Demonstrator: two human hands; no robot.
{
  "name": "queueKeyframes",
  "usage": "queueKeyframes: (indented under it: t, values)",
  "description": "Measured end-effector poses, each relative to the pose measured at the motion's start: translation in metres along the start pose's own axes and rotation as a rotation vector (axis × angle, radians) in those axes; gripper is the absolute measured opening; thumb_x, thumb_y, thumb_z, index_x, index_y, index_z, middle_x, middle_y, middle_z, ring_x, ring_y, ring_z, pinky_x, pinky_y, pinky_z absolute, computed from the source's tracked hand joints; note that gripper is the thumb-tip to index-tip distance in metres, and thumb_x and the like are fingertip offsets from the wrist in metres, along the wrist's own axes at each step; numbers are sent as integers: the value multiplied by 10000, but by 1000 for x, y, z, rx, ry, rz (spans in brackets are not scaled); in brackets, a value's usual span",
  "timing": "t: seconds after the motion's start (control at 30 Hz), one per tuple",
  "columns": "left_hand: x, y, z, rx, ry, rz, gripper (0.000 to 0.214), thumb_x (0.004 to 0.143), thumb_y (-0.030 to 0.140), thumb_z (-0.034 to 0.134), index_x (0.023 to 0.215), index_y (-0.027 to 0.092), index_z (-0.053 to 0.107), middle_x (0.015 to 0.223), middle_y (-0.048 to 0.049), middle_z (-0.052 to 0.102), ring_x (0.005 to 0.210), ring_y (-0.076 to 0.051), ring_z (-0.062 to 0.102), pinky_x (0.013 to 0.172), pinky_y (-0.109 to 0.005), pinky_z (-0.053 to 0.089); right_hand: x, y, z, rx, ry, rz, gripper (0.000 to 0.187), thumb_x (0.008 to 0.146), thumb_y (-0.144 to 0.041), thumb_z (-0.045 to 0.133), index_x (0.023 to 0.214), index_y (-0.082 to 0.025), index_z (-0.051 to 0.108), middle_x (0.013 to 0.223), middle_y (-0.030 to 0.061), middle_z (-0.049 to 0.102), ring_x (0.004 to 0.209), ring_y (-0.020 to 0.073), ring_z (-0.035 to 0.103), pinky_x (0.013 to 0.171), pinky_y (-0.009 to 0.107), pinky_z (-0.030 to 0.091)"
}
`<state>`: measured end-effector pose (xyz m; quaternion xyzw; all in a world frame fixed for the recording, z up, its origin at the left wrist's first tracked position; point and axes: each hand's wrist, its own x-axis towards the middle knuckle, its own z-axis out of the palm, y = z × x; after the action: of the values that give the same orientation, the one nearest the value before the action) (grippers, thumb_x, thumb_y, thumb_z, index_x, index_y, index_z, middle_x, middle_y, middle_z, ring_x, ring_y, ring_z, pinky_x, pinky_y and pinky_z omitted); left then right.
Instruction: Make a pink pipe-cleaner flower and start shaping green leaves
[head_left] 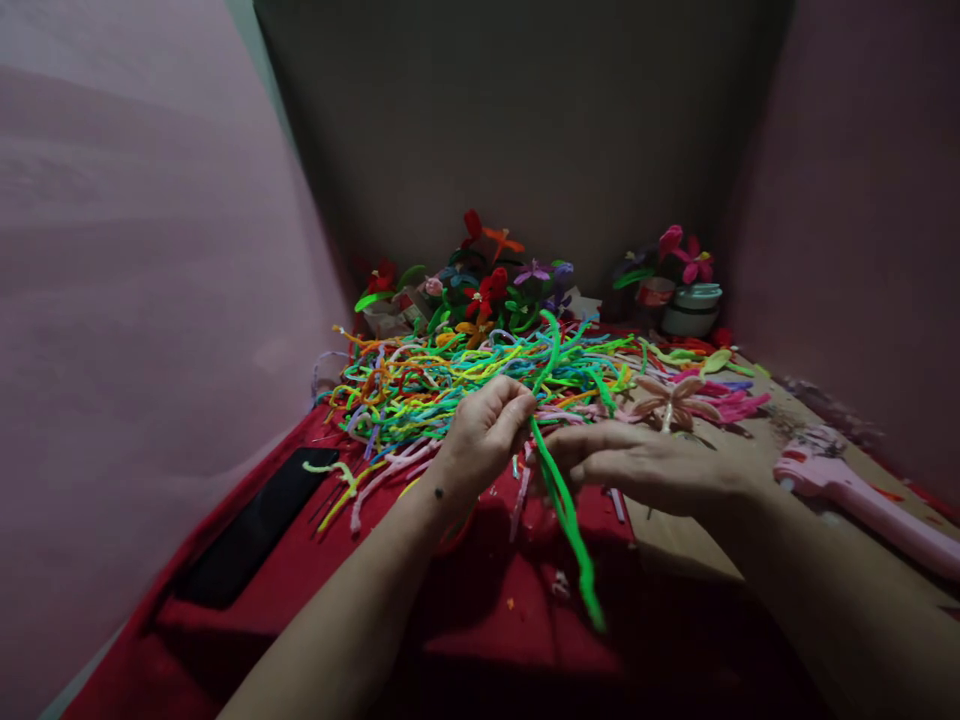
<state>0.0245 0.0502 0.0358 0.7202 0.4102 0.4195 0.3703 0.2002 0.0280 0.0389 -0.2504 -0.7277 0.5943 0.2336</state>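
Observation:
My left hand (491, 425) is closed in a pinch around bright green pipe cleaners (566, 510). Their fuzzy ends stick out above the fist, and a longer doubled length hangs down toward the lower right. Close beside that hanging part is my right hand (637, 462), its fingers stretched out to the left. The fingertips lie partly behind the green strands, so contact is hard to tell. Beyond both hands spreads a heap of loose multicoloured pipe cleaners (420, 385). A light brown pipe-cleaner flower (671, 403) lies just past my right hand.
A black phone (255, 530) lies at the left on the red cloth (495, 610). On the right, a pink glue gun (862, 500) rests on a brown board (675, 540). Finished pipe-cleaner flowers (487, 290) and a lidded jar (691, 310) stand at the back. Pink walls flank both sides.

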Motion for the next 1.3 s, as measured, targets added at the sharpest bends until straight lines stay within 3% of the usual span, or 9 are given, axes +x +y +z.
queueKeyframes:
  t: [0.07, 0.17, 0.27, 0.4, 0.67, 0.8, 1.0, 1.17, 1.3]
  values:
    - [-1, 0, 1, 55, 19, 41, 219, 851, 335, 423, 695, 182, 446, 469, 75, 405, 395, -51, 332, 425, -182, 278, 7, 8, 4, 245, 136, 8, 167, 776, -207, 512, 886, -133, 613, 812, 52, 642, 787, 166, 603, 813, 332, 446]
    - [-3, 1, 4, 161, 60, 94, 195, 841, 307, 431, 697, 182, 467, 517, 60, 419, 446, -68, 360, 461, -195, 296, 18, 17, 15, 455, 306, 62, 206, 772, -334, 550, 830, -136, 557, 675, 41, 625, 569, 145, 599, 581, 305, 492]
    - [-4, 1, 8, 259, 59, 128, 182, 831, 281, 437, 687, 183, 490, 535, 45, 443, 481, -84, 389, 488, -205, 304, 24, 21, 24, 397, 465, 48, 228, 741, -370, 593, 793, -162, 515, 552, -21, 564, 402, 85, 494, 374, 189, 359]
    - [-3, -1, 12, 248, 99, 129, 154, 790, 264, 485, 661, 182, 503, 538, 36, 470, 491, -89, 410, 486, -205, 297, 24, 21, 25, 307, 614, 28, 196, 758, -341, 569, 701, -172, 487, 453, -91, 385, 331, 19, 266, 329, 163, 178]
    - [2, -4, 9, -48, 24, -125, 249, 783, 302, 475, 576, 199, 383, 351, 80, 397, 269, -62, 337, 305, -176, 216, 24, 22, 26, 146, 655, 25, 196, 790, -366, 527, 843, -192, 599, 407, -102, 277, 329, 48, 220, 361, 208, 197]
    - [3, -3, 5, -186, -28, -123, 214, 784, 293, 480, 610, 190, 409, 365, 79, 440, 251, -61, 355, 271, -164, 250, 23, 23, 21, 81, 679, 26, 212, 763, -369, 565, 844, -184, 628, 368, -106, 275, 312, 48, 216, 351, 210, 193]
    - [3, -3, 1, -342, -152, -156, 199, 744, 312, 566, 667, 177, 442, 397, 73, 465, 272, -51, 374, 278, -145, 268, 18, 19, 13, 182, 524, 26, 223, 719, -337, 620, 636, -134, 577, 515, -26, 531, 394, 61, 460, 404, 201, 345]
    - [5, -3, -1, -625, -315, -332, 186, 707, 251, 615, 706, 182, 442, 396, 101, 400, 266, -23, 307, 291, -129, 251, 18, 15, 20, 521, 455, 95, 247, 714, -356, 631, 662, -177, 470, 388, -118, 294, 294, 17, 177, 293, 156, 135]
    - [5, -6, -2, -787, -397, -393, 125, 728, 208, 585, 742, 191, 462, 402, 115, 359, 248, -11, 234, 278, -125, 252, 17, 13, 23, 525, 477, 101, 259, 697, -381, 645, 701, -171, 493, 361, -129, 262, 287, 16, 161, 292, 153, 126]
